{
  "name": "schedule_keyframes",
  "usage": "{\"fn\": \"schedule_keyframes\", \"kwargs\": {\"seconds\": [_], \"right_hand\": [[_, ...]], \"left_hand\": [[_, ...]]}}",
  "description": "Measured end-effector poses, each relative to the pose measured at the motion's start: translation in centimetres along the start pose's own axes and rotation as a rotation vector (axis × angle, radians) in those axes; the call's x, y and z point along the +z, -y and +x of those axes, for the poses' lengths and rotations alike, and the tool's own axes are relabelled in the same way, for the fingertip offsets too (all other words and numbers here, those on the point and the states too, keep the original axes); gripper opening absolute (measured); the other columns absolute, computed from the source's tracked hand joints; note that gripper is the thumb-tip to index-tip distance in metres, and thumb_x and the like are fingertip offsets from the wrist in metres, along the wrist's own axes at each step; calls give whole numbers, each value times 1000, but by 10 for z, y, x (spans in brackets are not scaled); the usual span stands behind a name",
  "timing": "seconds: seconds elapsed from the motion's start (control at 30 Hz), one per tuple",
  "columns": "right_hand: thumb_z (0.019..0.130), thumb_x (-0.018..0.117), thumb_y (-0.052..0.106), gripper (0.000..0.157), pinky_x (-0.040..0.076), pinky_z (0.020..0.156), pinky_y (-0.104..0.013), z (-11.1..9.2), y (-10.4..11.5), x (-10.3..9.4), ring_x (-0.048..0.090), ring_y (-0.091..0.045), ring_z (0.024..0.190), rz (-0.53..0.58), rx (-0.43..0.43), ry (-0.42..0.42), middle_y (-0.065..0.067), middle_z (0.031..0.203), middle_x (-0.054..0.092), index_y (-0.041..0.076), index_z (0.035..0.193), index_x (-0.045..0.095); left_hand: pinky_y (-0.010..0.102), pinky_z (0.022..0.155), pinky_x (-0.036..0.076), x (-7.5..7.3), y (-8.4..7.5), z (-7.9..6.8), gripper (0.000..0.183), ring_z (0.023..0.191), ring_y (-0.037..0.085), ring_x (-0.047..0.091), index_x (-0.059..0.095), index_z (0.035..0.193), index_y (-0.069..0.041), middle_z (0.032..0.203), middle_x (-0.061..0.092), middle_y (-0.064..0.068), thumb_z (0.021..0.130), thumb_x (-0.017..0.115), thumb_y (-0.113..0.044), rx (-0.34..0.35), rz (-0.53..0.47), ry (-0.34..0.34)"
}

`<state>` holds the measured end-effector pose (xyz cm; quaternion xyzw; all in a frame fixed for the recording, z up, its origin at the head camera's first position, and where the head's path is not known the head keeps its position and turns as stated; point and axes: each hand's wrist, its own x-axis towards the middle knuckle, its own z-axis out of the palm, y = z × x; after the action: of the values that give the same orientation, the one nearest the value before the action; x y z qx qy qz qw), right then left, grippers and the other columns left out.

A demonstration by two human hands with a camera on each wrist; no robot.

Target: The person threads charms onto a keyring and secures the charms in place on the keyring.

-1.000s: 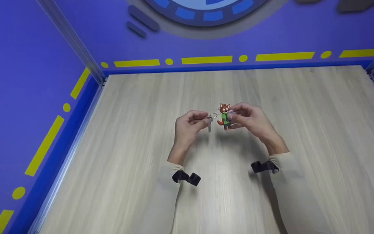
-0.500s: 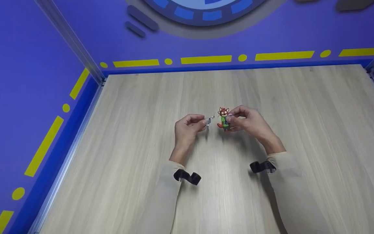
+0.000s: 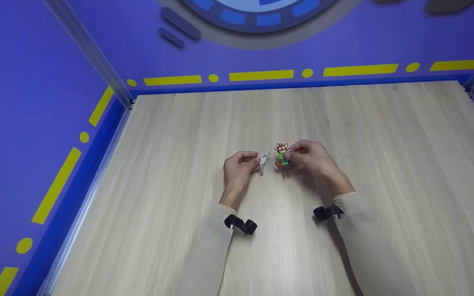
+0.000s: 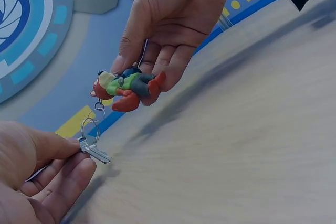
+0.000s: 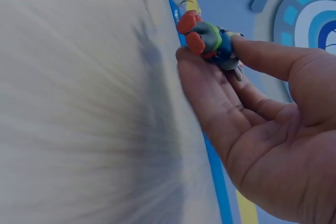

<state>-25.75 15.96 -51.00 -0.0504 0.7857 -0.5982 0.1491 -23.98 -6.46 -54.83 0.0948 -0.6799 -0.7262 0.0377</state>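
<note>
My left hand (image 3: 239, 168) pinches a silver key (image 4: 94, 150) between thumb and fingers. A split ring (image 4: 90, 129) with a short chain joins the key to a fox keychain figure (image 4: 126, 85), which has a red head, green top and grey trousers. My right hand (image 3: 317, 160) holds the figure by its body, the thumb on one side and the fingers behind. In the right wrist view the fox's red feet (image 5: 195, 42) face the camera. A small metal piece (image 5: 239, 73) shows beside its body; its kind is unclear. Both hands are raised above the table.
The light wood-grain table (image 3: 171, 164) spreads out under both hands. A blue wall (image 3: 261, 61) with yellow marks rises behind it, and another blue wall (image 3: 23, 102) stands at the left. Black cameras (image 3: 241, 225) sit on the wrists over beige sleeves.
Both hands have come slightly down in the head view, toward the person, with the key and fox figure between them. Each hand keeps its hold.
</note>
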Motion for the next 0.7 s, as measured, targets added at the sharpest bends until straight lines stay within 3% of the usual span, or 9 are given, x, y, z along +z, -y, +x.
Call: {"fn": "schedule_keyframes", "kwargs": {"seconds": [0.43,0.7], "right_hand": [[103,69,5,19,64,73,-32,7,-11,5,74,-19,77,26,72,23,-15,98,73,-10,114,62],[102,70,2,20,64,70,-30,8,-12,7,72,-16,72,59,96,-4,-12,94,71,-11,114,62]], "left_hand": [[29,74,63,2,3,2,9,77,17,74,77,98,4,89,75,12,90,79,5,-17,60,-22],[27,68,63,3,1,1,6,70,16,74,79,93,-2,83,76,6,88,83,-1,0,184,-65]]}}
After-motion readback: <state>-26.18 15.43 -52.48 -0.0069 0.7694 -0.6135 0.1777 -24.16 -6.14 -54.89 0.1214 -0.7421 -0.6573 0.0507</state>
